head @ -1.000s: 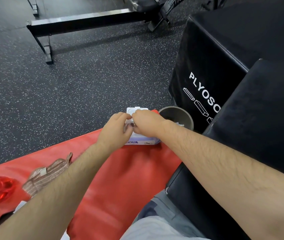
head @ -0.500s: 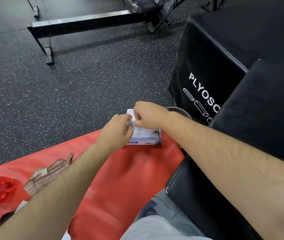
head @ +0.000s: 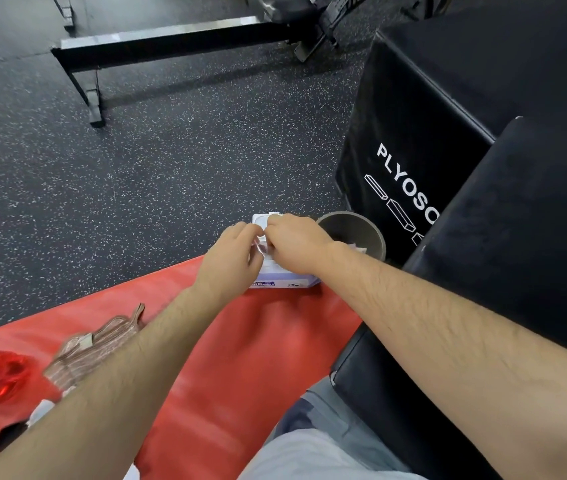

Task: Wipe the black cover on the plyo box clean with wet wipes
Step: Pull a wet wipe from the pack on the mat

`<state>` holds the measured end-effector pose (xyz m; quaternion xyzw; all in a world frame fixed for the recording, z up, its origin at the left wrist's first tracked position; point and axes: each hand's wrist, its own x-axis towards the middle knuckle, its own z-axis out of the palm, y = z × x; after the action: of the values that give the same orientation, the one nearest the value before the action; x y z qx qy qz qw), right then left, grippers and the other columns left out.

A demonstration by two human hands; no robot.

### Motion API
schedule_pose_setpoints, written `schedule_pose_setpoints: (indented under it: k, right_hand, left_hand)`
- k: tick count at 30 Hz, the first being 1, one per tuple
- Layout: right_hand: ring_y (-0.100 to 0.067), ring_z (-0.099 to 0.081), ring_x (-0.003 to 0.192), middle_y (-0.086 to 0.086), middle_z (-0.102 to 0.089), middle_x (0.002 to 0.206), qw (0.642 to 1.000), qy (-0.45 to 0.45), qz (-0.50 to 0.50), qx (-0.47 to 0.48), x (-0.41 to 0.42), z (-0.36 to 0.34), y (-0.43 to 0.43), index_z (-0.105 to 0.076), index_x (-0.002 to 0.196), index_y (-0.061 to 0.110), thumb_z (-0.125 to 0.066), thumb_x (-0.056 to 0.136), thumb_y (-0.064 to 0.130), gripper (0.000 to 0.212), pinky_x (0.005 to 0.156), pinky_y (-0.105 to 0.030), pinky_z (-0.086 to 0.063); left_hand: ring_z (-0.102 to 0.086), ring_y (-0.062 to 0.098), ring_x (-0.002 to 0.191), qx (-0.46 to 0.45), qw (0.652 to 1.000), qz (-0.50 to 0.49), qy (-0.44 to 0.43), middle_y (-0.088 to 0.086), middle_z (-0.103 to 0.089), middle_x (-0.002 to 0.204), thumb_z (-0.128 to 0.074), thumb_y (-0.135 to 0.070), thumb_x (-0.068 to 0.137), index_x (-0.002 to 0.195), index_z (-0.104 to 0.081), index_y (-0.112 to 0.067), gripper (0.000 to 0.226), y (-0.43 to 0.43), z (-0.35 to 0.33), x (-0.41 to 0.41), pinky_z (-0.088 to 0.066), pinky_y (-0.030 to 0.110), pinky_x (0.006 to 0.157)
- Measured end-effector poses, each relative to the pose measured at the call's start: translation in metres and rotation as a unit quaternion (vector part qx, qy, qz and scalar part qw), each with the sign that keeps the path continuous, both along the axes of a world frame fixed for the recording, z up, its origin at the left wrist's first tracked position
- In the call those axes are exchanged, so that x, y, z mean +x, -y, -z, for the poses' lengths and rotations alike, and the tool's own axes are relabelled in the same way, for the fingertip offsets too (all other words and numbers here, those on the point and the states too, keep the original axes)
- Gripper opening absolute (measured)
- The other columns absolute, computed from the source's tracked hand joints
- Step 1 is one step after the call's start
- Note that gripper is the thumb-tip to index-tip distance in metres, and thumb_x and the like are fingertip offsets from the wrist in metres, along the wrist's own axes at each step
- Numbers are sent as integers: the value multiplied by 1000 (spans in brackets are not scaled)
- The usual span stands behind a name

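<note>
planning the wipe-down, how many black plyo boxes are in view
2: the printed plyo box at upper right behind the grey bin, and a nearer box beside the red mat. Others may be hidden.

One camera, up on my head, facing forward and tipped steeply down along my own arms. It's a wide lens: my forearms swell huge in the bottom corners, closest in with my lap. My left hand [head: 230, 259] and right hand [head: 297, 242], both curled on the wipes pack [head: 290, 282], land near mid-frame at arm's reach. The red mat [head: 240, 348] spreads across the lower left, the plyo box [head: 399, 109] and black cover [head: 524, 254] crowd the right edge, and the speckled floor [head: 136, 174] runs off toward the top.
</note>
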<state>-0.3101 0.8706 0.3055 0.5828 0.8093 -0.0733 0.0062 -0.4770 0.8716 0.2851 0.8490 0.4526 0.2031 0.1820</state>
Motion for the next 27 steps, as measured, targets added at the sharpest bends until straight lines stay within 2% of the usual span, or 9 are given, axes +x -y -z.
schedule_pose_setpoints:
  k: [4,8,10,13,19,21,24,27]
  right_hand:
    - [-30,-61,101,-8,-58,110,1000,-2,-4,-5,2,-2,0,-58,110,12,-47,97,18,18,72,-38,-46]
    - [-30,-60,99,-10,-57,111,1000,19,-12,-16,3,-4,0,-56,111,10,-47,93,9,20,70,-35,-40]
    - [-31,-61,97,-12,-57,110,1000,12,-13,-23,6,-7,0,-55,109,9,-47,91,5,20,71,-37,-44]
    - [-33,-62,91,-15,-55,107,1000,-4,-7,-23,11,-8,1,-52,106,7,-46,91,2,17,67,-38,-39]
    - [-35,-58,82,-7,-42,96,994,-97,49,-31,11,-10,3,-42,100,11,-42,95,4,9,65,-44,-40]
    - [-34,-57,81,-9,-44,99,988,-135,73,-31,11,-15,6,-43,104,7,-41,97,2,9,65,-42,-36]
    - [-29,-53,78,-10,-49,99,961,-239,137,10,14,-31,10,-44,107,3,-38,103,7,8,69,-42,-42]
    - [-26,-52,69,-8,-52,88,943,-294,148,56,18,-53,4,-43,99,6,-36,105,14,13,63,-43,-40]
  left_hand:
    - [-51,23,94,10,1000,-6,4,2,-60,97,-57,-10,89,107,-61,-10,18,0,2,0,-47,40,80]
    - [-53,23,95,2,1000,-19,6,0,-59,99,-56,-9,89,107,-62,-12,20,-1,2,1,-49,38,75]
    - [-54,23,94,3,1000,-19,1,1,-58,99,-56,-8,88,106,-63,-12,20,-1,1,2,-50,39,73]
    - [-55,26,92,10,1000,-19,-15,3,-59,98,-57,-9,87,107,-62,-11,20,-2,0,3,-51,41,71]
    - [-54,28,86,3,999,-20,-45,6,-55,96,-56,-9,90,106,-56,-7,16,-2,-5,4,-46,41,69]
    - [-53,28,84,-8,998,-26,-52,6,-55,96,-55,-9,90,105,-54,-7,14,-2,-7,5,-43,40,66]
    - [-54,30,86,-21,997,-27,-73,7,-55,98,-55,-8,89,105,-53,-6,16,0,-8,5,-36,36,64]
    - [-57,27,92,-57,996,-44,-61,3,-60,102,-54,-12,90,115,-54,-9,26,3,-13,6,-46,39,72]
